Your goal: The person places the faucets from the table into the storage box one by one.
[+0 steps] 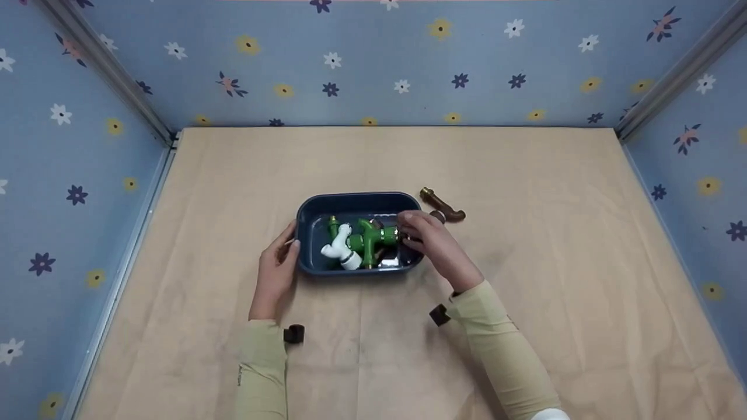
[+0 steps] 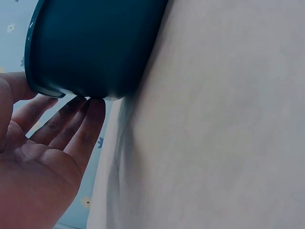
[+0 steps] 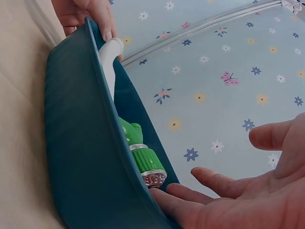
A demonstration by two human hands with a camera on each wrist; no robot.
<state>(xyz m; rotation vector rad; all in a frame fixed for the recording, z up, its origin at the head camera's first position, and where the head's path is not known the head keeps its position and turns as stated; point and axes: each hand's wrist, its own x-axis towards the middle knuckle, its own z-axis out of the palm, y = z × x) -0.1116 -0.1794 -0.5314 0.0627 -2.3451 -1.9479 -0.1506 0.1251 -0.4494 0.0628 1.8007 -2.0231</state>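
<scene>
A dark blue plastic basin [image 1: 359, 272] stands mid-table. My left hand [image 1: 275, 274] holds its left end, with thumb at the rim and fingers against the outer wall [image 2: 95, 47]. Inside lie a white tap [image 1: 344, 248] and a large green tap [image 1: 369, 239], with a smaller green piece with a brass end [image 1: 333, 224] beside them. My right hand [image 1: 435, 245] is at the right end. In the right wrist view its fingers [image 3: 181, 205] spread near the green tap's end [image 3: 148, 162], thumb well apart, gripping nothing. Darker items under the taps are partly hidden.
A brown tap with a brass end [image 1: 446, 207] lies on the table just beyond the basin's right end, partly behind my right hand. Flowered blue panels [image 1: 397, 64] wall the table [image 1: 543, 233] at the back and both sides.
</scene>
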